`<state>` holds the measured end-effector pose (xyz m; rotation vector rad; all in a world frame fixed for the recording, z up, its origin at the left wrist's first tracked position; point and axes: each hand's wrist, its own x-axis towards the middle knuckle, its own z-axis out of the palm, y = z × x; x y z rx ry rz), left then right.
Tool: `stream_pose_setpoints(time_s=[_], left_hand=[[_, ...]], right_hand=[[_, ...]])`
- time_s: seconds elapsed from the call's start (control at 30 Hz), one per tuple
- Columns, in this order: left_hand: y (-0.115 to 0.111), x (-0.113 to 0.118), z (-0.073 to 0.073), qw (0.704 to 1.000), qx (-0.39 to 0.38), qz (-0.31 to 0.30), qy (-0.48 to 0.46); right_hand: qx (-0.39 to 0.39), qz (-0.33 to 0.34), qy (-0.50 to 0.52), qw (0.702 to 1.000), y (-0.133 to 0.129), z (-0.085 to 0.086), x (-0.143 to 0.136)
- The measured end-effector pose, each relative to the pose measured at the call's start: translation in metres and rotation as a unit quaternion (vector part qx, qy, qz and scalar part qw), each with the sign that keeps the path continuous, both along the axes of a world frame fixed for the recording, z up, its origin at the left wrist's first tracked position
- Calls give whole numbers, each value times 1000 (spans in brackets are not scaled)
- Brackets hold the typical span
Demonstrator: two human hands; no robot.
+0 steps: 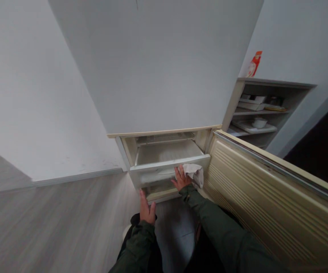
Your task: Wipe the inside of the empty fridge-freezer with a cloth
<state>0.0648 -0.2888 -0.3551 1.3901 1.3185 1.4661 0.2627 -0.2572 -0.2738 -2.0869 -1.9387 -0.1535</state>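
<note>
A white freezer drawer (pixel 149 176) is pulled partly out of an open freezer compartment, and its inside looks bare. My right hand (pixel 182 178) lies against the drawer's front near its right end, fingers spread, with a pale cloth (pixel 194 173) beside and partly under it. Whether the fingers grip the cloth cannot be made out. Lower and to the left, my left hand (pixel 147 209) is held near the lower edge of the compartment, thumb and fingers apart, with nothing in it.
The cream freezer door (pixel 255 182) stands open on the right. Behind it are wall shelves (pixel 262 112) with trays and a white bowl (pixel 259 122); a red-orange packet (pixel 254 64) stands on top. Wooden floor (pixel 75 223) lies left, and a white wall rises beside it.
</note>
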Motion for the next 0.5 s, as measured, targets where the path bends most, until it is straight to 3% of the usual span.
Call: stream_pose_setpoints(time_s=[0.13, 0.37, 0.5], left_hand=[[-1, 4, 0, 998, 26, -11, 54], [2, -10, -11, 993, 22, -54, 106], [11, -24, -11, 987, -64, -103, 103]], right_hand=[[-50, -17, -23, 998, 31, 10, 9], [-42, -4, -30, 999, 79, 4, 14], [-32, -25, -22, 999, 101, -5, 13]])
